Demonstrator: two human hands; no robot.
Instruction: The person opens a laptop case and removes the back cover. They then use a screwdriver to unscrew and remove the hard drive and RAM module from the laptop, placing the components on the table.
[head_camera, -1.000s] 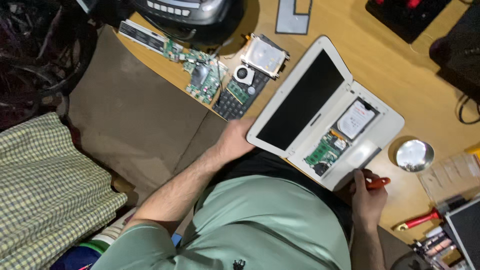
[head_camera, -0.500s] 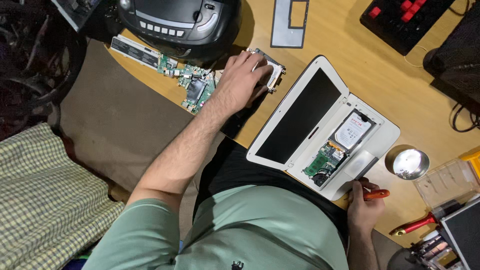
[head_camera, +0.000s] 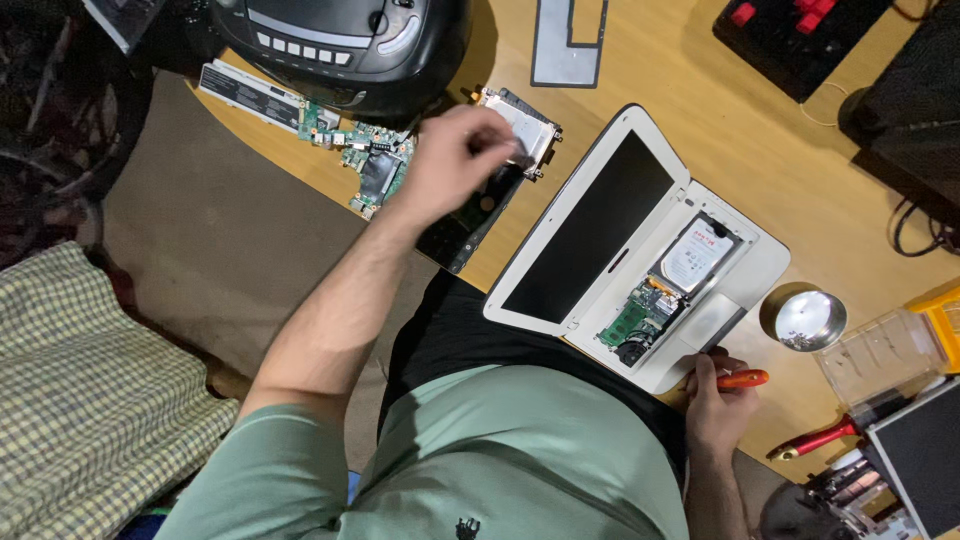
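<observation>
- Left hand (head_camera: 455, 160) is stretched out over the far-left part of the desk, fingers curled down and bunched on a silver drive caddy (head_camera: 525, 130). The hand is motion-blurred, so I cannot tell whether it is a real pinch or just fingertips resting on the metal.
- The caddy lies flat, its near-left half hidden under the hand and its far-right corner and edge showing. It sits just beside the hinge-side corner of the laptop.
- Under the wrist there is a dark board (head_camera: 470, 215), tilted, running toward the desk edge.
- Just left of that is a green circuit board (head_camera: 365, 160), with a long pale battery pack (head_camera: 250, 95) further left at the desk edge.
- A black radio (head_camera: 340, 40) sits at the far edge, overhanging the circuit board.
- Right hand (head_camera: 715, 400) is near the body, fist closed around an orange-handled screwdriver (head_camera: 742, 379). The handle sticks out to the right, touching the near corner of the laptop base.
- White laptop (head_camera: 560, 315) lies open and flat at an angle. The screen is dark, and the base cover is off.
- Inside the base: a hard drive (head_camera: 697, 255) in its bay and a green memory stick (head_camera: 628, 322) just below it.
- A small round metal dish (head_camera: 808, 318) sits right of the laptop, apart from it.
- A red-handled tool (head_camera: 815, 440) lies further right near the desk edge.
- A grey bezel frame (head_camera: 567, 40) lies flat at the far side.
- Wooden desk (head_camera: 720, 130) is under all of it.
</observation>
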